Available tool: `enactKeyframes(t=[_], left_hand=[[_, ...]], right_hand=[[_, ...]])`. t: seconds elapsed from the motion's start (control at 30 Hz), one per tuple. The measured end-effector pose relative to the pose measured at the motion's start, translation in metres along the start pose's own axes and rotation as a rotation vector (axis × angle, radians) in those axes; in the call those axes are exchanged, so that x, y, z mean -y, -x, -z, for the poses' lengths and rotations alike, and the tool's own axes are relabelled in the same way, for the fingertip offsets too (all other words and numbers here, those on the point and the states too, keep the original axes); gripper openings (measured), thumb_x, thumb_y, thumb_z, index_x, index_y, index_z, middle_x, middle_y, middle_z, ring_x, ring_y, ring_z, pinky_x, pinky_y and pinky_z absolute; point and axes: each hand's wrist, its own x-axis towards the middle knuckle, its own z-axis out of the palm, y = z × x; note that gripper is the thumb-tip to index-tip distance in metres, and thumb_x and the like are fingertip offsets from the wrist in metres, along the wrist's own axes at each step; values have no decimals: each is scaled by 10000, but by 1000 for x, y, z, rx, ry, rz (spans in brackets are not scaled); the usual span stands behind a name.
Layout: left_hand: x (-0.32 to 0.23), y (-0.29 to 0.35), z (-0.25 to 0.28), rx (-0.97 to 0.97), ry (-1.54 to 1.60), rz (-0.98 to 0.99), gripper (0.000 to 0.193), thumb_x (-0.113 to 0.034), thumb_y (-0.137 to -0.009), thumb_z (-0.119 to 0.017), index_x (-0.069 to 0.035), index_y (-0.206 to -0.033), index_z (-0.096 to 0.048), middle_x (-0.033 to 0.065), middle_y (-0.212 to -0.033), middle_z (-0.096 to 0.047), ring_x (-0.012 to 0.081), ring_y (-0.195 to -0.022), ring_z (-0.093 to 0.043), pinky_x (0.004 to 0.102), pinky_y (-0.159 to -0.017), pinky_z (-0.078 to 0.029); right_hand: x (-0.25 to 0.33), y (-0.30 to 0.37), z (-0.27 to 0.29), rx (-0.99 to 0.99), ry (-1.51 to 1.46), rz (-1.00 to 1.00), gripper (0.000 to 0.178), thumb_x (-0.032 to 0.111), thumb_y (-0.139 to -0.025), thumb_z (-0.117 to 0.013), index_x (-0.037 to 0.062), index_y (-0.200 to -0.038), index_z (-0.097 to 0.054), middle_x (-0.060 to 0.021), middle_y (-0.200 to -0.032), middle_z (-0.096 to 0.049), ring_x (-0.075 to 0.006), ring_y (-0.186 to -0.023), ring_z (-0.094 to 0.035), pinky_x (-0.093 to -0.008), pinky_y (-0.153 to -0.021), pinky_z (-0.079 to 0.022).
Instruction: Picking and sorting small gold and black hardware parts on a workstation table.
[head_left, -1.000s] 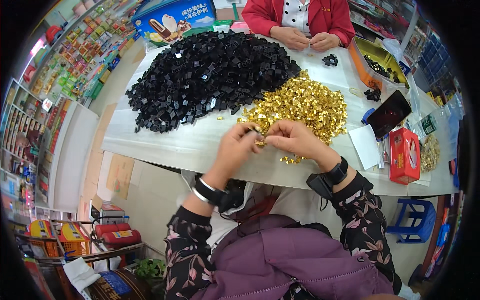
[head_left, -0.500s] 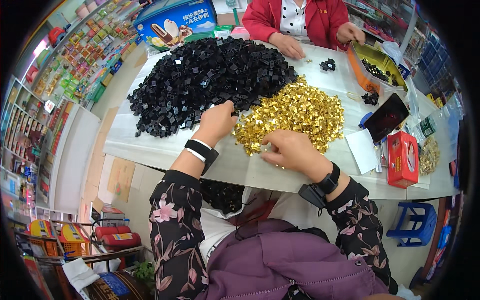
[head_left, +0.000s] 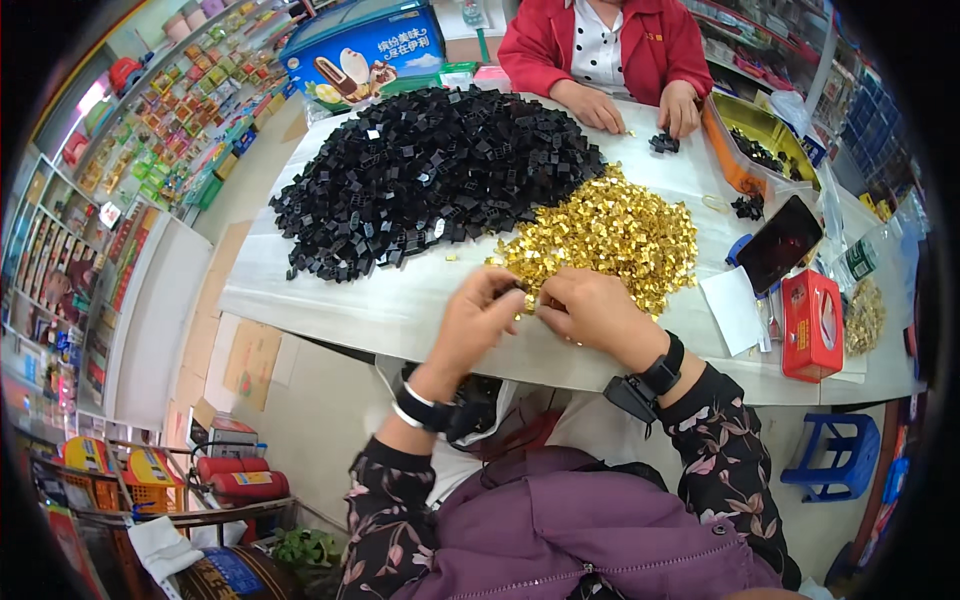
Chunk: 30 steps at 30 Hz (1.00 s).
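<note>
A wide heap of small black plastic pieces (head_left: 430, 170) covers the table's left and middle. Against its right side lies a smaller heap of shiny gold metal clips (head_left: 630, 235). My left hand (head_left: 470, 318) is closed on a black plastic piece (head_left: 509, 289) at the near edge of the gold heap. Facing it, my right hand (head_left: 592, 308) has its fingers pinched together just in front of the gold clips. Whatever those right fingertips hold is too small or hidden to make out. The two hands are close, with a narrow gap between the fingertips.
Across the white-covered table (head_left: 400, 305), a person in a red jacket (head_left: 625, 60) handles a few black pieces. At right are an orange-sided tin (head_left: 735, 150), a phone (head_left: 780, 245), white paper (head_left: 733, 308) and a red box (head_left: 812, 325). A blue stool (head_left: 835, 455) stands below.
My left hand has come back from the black heap towards my right hand, now with a black piece. My right hand stays by the gold clips. The other person's hand moved from the tin to black pieces.
</note>
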Motion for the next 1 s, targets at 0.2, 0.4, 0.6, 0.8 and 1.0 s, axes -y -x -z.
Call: enactKeyframes(t=[0.2,0.4,0.6,0.8,1.0], left_hand=[[27,6,-19,59,30,29,207,-99,-845,-604,-15,-1033,-580,24,-832,-579,74,-609,-544,211,-557,-457],[44,-6,-21,-25,-137,-170,185,-95,-851,-600,-15,-1018,-601,27,-822,-577,72,-613,-546,225,-554,-450],[39,-2,-21,-92,-136,-215,188,-76,-866,-576,-18,-1043,-602,39,-829,-605,72,-646,-572,222,-562,-455],[35,4,-24,-49,-54,-192,230,-68,-889,-543,-20,-1112,-574,40,-867,-643,75,-700,-594,207,-640,-476],[37,5,-23,-62,-37,-219,246,-60,-896,-523,-18,-1134,-566,53,-883,-652,81,-730,-606,221,-679,-491]], right_hand=[[-14,-3,2,9,-246,-150,151,214,-787,-636,70,-831,-629,-46,-731,-603,-183,-661,-607,-323,-591,-492],[-8,-6,7,75,-1097,-372,144,174,-852,-624,30,-846,-613,9,-749,-607,-49,-659,-556,-221,-568,-460],[-13,-6,1,154,-1096,-416,165,213,-863,-616,48,-856,-614,30,-725,-580,-47,-618,-522,-202,-578,-444],[-16,-6,3,237,-1182,-499,189,239,-874,-603,53,-837,-601,21,-721,-574,-49,-630,-526,-201,-592,-451],[-14,-5,8,239,-1189,-516,175,231,-874,-604,59,-843,-598,21,-727,-577,-49,-634,-529,-199,-600,-456]])
